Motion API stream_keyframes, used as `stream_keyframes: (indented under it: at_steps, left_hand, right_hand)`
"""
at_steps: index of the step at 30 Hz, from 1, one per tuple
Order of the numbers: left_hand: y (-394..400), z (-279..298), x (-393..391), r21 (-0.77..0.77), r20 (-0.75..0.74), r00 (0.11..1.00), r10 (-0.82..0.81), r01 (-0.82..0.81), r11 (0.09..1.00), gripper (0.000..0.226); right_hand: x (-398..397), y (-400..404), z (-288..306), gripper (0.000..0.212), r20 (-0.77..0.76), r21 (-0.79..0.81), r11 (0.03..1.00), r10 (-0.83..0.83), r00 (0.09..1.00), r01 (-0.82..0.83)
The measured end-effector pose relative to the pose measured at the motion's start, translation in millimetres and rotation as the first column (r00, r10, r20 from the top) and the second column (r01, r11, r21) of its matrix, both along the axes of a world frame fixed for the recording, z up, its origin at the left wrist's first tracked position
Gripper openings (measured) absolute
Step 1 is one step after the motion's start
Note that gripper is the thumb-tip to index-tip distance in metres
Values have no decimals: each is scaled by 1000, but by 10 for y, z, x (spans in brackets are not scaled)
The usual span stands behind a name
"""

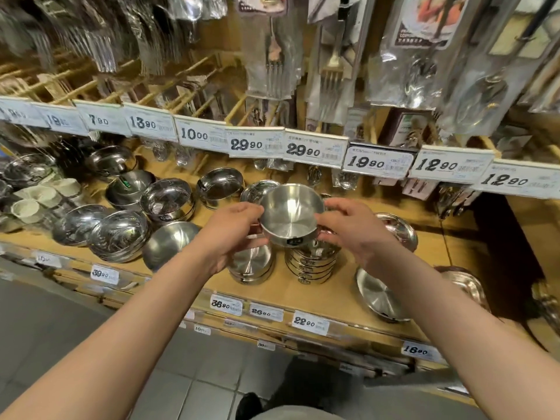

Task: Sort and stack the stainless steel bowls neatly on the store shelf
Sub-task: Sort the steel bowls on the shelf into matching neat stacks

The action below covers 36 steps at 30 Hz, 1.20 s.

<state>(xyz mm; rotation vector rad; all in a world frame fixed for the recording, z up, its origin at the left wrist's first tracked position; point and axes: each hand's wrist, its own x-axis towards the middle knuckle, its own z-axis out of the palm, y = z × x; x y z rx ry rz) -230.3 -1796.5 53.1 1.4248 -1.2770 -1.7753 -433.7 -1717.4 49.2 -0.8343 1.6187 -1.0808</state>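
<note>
I hold a small straight-sided steel bowl tilted toward me, above the wooden shelf. My left hand grips its left rim and my right hand grips its right rim. Directly below stand two stacks of similar bowls: a short stack under my left hand and a taller stack under the held bowl. A black label shows on the held bowl's near side.
Rounder steel bowls sit in groups on the shelf's left half. A flat steel dish and copper-toned bowls lie to the right. Packaged forks and spoons hang above behind price tags. Tiled floor lies below.
</note>
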Motion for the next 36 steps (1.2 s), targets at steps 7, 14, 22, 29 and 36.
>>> stream_keyframes:
  at_steps: [7, 14, 22, 29, 36]
  left_hand:
    - [-321, -28, 494, -41, 47, 998, -43, 45, 998, 17]
    - [-553, -485, 765, -6, 112, 993, -41, 42, 999, 20]
    - [-651, -1089, 736, 29, 209, 974, -83, 78, 996, 24]
    - [-725, -1240, 715, -22, 225, 969, -105, 112, 993, 21]
    - [-860, -1266, 743, -79, 259, 952, -166, 192, 978, 26]
  right_hand:
    - [528, -314, -150, 42, -31, 18, 996, -83, 996, 84]
    - [1070, -541, -647, 31, -81, 88, 971, -218, 973, 224]
    - [1278, -403, -943, 31, -399, 54, 992, -84, 913, 115]
    - [1351, -346, -1041, 38, -347, -49, 991, -132, 929, 123]
    - [1391, -370, -1142, 32, -275, -56, 975, -224, 935, 217]
